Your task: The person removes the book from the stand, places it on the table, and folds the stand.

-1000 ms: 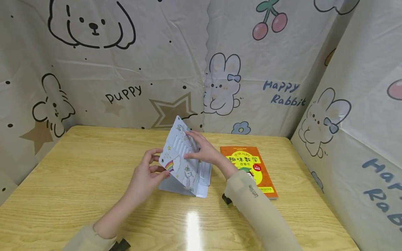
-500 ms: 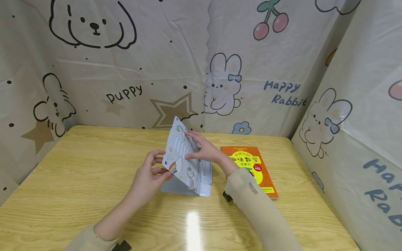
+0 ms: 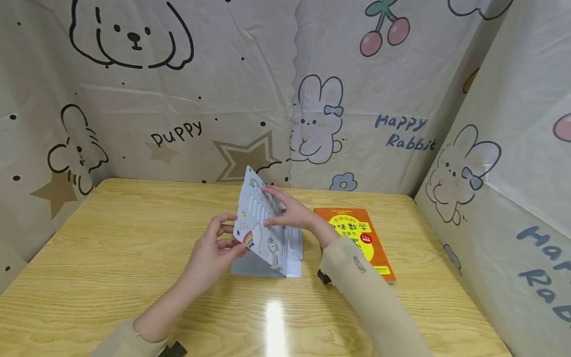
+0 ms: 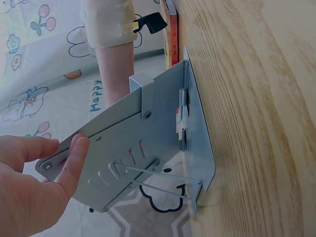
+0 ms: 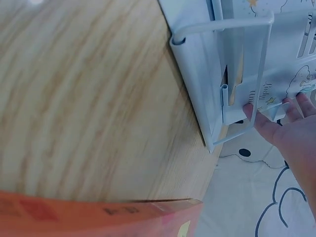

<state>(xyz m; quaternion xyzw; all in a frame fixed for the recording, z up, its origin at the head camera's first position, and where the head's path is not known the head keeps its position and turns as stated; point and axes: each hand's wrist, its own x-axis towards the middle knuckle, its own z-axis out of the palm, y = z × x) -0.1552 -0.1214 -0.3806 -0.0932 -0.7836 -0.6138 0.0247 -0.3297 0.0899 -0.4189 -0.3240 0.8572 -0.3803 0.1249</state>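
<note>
A pale metal book stand (image 3: pixel 251 210), printed with unicorns and a rainbow, rests on the table with its panel raised at a slant over its base plate (image 3: pixel 256 267). With thumb and fingers, my left hand (image 3: pixel 209 255) pinches the panel's near left corner. Against the panel's printed face, the thumb and extended fingers of my right hand (image 3: pixel 296 215) touch from the right. Behind the panel, the left wrist view shows a wire prop (image 4: pixel 158 174) reaching to the base plate. A white wire holder (image 5: pixel 261 64) stands out at the front in the right wrist view.
An orange and yellow book (image 3: pixel 369 255) lies on the wooden table (image 3: pixel 111 248) to the right, partly hidden by my right sleeve. A printed cloth (image 3: pixel 241 99) hangs behind the table, and another stretch of it runs along the right side.
The stand has shifted slightly right, and its panel has tipped a little more upright. My left hand has followed its corner; my right hand stays nearly in place on the panel.
</note>
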